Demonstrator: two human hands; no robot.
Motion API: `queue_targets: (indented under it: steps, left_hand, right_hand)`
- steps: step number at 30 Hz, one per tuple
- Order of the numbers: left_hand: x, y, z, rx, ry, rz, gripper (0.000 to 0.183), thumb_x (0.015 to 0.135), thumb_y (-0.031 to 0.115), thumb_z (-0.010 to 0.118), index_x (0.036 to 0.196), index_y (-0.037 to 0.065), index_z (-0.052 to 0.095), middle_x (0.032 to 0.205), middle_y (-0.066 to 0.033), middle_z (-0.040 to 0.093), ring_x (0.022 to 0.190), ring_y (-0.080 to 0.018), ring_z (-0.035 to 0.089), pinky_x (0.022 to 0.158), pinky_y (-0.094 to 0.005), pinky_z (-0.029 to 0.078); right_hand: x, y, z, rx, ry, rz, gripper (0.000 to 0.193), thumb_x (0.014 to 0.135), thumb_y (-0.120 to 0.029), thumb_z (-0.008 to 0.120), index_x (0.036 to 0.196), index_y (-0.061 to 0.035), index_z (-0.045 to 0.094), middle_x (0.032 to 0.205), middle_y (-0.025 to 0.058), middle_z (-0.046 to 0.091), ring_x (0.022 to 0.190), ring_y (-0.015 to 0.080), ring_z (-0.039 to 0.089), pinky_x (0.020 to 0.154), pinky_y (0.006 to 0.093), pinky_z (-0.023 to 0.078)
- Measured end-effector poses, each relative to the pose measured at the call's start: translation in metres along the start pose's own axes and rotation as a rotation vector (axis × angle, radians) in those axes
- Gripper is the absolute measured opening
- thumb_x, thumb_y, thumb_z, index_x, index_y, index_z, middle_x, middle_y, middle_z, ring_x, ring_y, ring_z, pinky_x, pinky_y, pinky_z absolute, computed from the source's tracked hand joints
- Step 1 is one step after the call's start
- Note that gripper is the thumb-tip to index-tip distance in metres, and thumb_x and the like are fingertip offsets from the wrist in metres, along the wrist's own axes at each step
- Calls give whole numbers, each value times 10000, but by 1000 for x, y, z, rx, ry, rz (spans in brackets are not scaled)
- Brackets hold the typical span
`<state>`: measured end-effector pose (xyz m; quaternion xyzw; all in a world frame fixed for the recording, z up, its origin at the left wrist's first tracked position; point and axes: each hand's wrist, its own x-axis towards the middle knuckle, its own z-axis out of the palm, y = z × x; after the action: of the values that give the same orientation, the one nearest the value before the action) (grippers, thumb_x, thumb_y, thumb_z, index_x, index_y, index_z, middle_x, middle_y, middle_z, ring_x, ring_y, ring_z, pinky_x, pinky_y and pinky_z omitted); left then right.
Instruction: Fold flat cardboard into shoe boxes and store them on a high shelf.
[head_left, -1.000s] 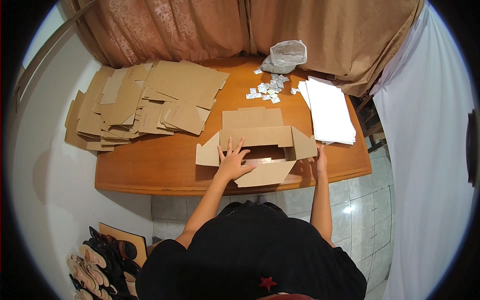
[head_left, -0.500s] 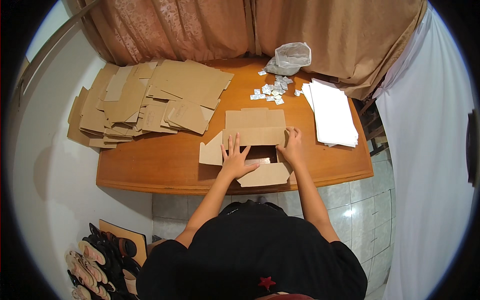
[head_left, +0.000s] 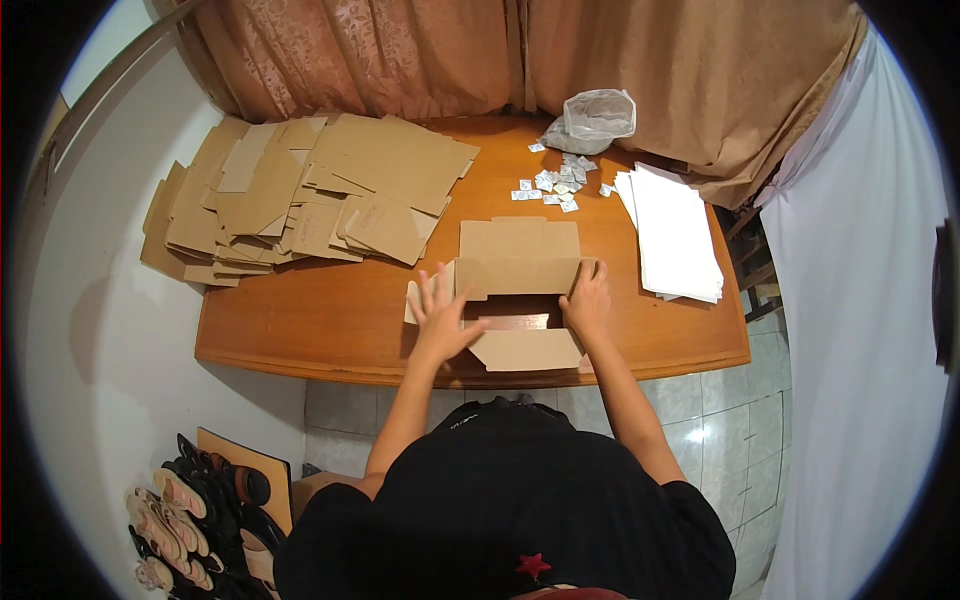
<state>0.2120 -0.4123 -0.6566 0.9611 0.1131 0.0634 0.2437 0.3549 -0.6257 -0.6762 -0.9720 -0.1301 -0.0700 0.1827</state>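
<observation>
Head view: carton flap positioning, both hands

Left hand (head_left: 438, 322), open with fingers spread, is at the left end flap (head_left: 411, 305). Right hand (head_left: 588, 298), fingers bent, covers the right end of the open cardboard carton (head_left: 520, 276); whether it grips cannot be told. The carton stands near the front edge of the wooden table (head_left: 300, 330), front and back flaps outward. The step in hand appears to be end-flap folding; the next move likely calls for steadying the right end and turning the left flap inward. Beyond: small square sachets (head_left: 567, 186), plastic bag (head_left: 600, 118); flattened carton blanks (head_left: 385, 160), left; white paper sheets (head_left: 680, 240), right.
</observation>
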Motion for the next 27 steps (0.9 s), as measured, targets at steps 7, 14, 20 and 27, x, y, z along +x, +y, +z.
queue_targets:
  steps: [7,14,20,27]
  left_hand:
    - [-12,-44,-26,-95,241,-380,735,737,397,645,1310,40,353,1404,-231,253,1314,-379,203,1037,-530,171]
    - [-4,-25,-32,-787,196,-125,569,818,291,592,1254,-31,418,1219,-219,508,1155,-292,483,962,-358,370]
    - [1,7,-13,-353,-150,167,626,813,396,582,1293,33,411,1329,-165,424,1289,-286,326,1051,-457,220]
    - [3,11,7,-143,-264,196,724,738,542,575,1239,27,481,1397,-112,342,1311,-256,276,1058,-506,161]
  right_hand:
    - [8,-14,-16,53,-123,56,920,554,-282,792,1295,-73,289,1305,235,286,1057,403,476,777,462,470]
    - [16,-5,-7,-32,-98,-106,874,571,-332,777,1309,-154,344,1346,158,295,1142,419,384,829,522,435]
    - [15,-5,-8,-3,-159,-109,797,614,-378,735,1298,-182,374,1341,116,319,1129,419,386,831,547,425]
    - [15,-3,-6,19,-163,-95,778,645,-416,712,1302,-179,370,1339,118,315,1114,413,393,814,557,427]
